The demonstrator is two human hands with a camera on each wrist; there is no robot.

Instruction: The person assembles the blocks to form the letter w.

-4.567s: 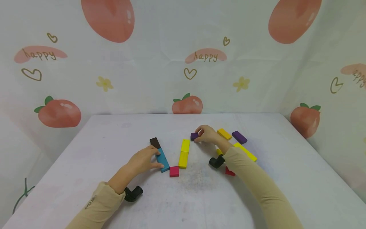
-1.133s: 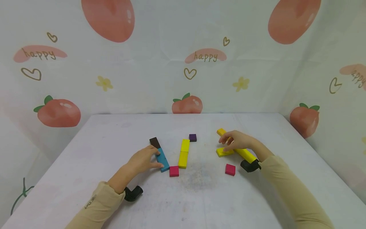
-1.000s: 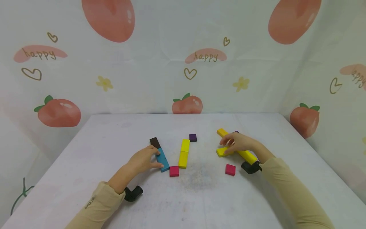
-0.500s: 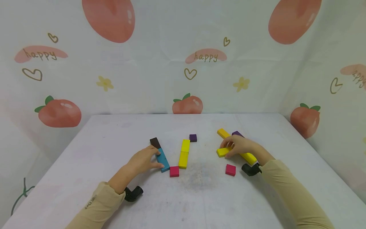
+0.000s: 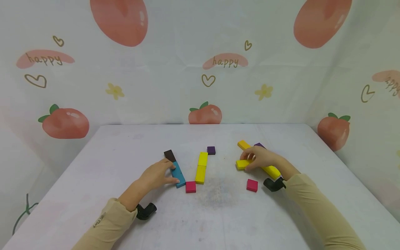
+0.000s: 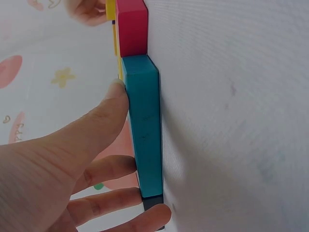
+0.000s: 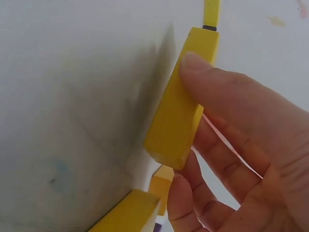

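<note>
My left hand (image 5: 156,175) rests at the blue block (image 5: 177,174), thumb near its front end and fingers toward its far end. In the left wrist view the thumb and straight fingers lie along one side of this blue block (image 6: 143,128), and one fingertip overlaps the dark block (image 5: 169,155) behind it. My right hand (image 5: 260,158) pinches a short yellow block (image 5: 242,165). The right wrist view shows the thumb on one face of that yellow block (image 7: 176,116), fingers behind it, and a shadow beside it.
A red block (image 5: 190,187) meets the blue block's near end. Two yellow blocks (image 5: 201,168) stand in line beside it, a small purple block (image 5: 211,150) at their far end. Right of them lie a red block (image 5: 252,185), an orange-yellow block (image 5: 243,144), a long yellow block (image 5: 272,172) and a purple block (image 5: 259,145).
The right hand let go of the small purple block beside the yellow row, moved right and took hold of the short yellow block, which has shifted slightly. The left hand stays put.
</note>
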